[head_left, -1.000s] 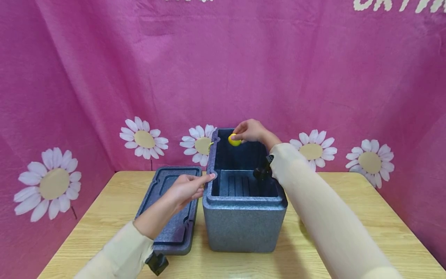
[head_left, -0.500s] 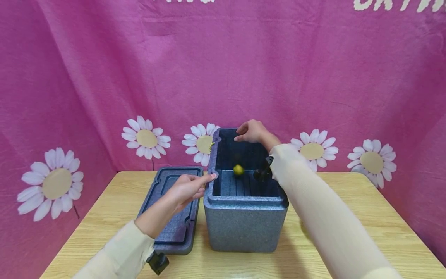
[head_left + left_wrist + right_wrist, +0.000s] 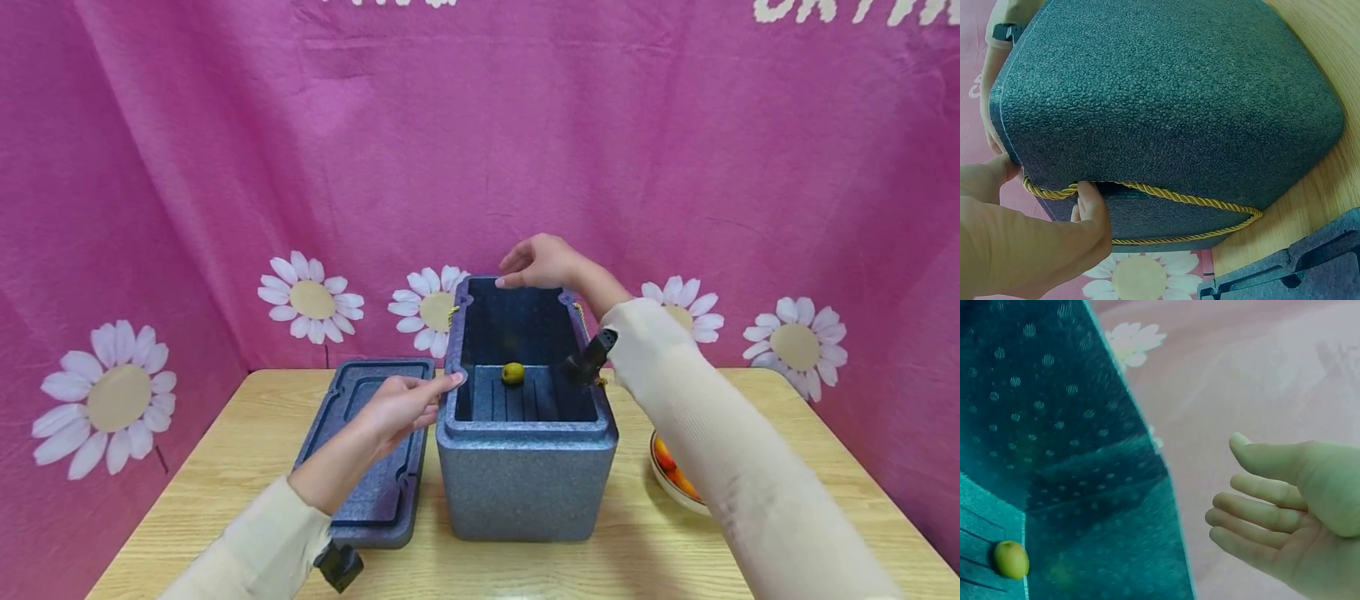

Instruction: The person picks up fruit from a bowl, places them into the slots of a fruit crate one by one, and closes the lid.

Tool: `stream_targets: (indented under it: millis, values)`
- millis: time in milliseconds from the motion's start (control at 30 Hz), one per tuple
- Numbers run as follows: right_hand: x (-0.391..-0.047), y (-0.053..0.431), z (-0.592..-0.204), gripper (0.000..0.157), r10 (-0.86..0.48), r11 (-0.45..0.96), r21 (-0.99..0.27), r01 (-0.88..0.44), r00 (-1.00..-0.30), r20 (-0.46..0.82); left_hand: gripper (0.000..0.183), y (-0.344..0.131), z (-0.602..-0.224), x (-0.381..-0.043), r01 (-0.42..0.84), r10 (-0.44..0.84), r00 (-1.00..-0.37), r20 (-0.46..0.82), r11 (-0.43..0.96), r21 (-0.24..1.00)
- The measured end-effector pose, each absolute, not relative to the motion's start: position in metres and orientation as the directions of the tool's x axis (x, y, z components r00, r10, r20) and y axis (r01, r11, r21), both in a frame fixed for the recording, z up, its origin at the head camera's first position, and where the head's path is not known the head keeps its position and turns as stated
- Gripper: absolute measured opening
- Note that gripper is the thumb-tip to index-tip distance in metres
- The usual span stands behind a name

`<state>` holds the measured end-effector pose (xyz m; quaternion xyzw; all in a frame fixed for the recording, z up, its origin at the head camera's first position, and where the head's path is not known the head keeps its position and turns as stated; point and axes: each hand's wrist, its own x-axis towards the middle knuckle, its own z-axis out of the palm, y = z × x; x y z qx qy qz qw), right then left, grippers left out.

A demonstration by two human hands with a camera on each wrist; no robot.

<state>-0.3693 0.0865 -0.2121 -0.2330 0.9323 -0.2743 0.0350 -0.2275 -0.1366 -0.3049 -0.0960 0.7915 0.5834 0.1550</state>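
Note:
A grey foam cooler box stands uncovered on the table. My left hand grips its left rim, thumb on top and fingers down the outer side. In the left wrist view those fingers lie by a yellow twisted rope on the box's side. A small round yellow fruit rests on the ribbed floor inside, towards the back; its exact kind is unclear. My right hand hovers over the far rim, holding nothing, and in the right wrist view its fingers are loosely extended.
Left of the box lies its grey lid, flat on the wooden table. To the right, a bowl of orange-red fruit is partly hidden by my right sleeve. A pink flowered cloth hangs behind.
My right hand has let go of the yellow fruit, which dropped onto the box floor. That hand has then lifted slightly and drawn rightward, uncovering the bowl. My left hand stays put.

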Motion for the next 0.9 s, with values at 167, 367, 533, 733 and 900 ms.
stream_targets:
  millis: [167,367,533,733,900]
  values:
    - [-0.355,0.098,-0.206,0.039,-0.451,0.739,-0.517,-0.432,-0.887,0.096,0.081,-0.136,-0.306,-0.229,-0.328,0.034,-0.935,-0.352,0.295,0.898]
    - [-0.337,0.122,-0.211,0.036,-0.435,0.727,-0.524,-0.443,-0.888,0.148,0.086,-0.137,-0.306,-0.23,-0.325,0.038,-0.935,-0.352,0.306,0.895]
    - [-0.321,0.144,-0.219,0.036,-0.418,0.724,-0.528,-0.444,-0.891,0.177,0.085,-0.137,-0.308,-0.23,-0.324,0.039,-0.936,-0.351,0.298,0.898]
    - [-0.301,0.17,-0.234,0.037,-0.402,0.72,-0.531,-0.447,-0.892,0.206,0.084,-0.136,-0.308,-0.229,-0.329,0.03,-0.934,-0.355,0.308,0.892]
    - [-0.287,0.194,-0.248,0.034,-0.409,0.727,-0.5,-0.471,-0.882,0.236,0.085,-0.135,-0.305,-0.23,-0.342,0.026,-0.93,-0.368,0.311,0.887]
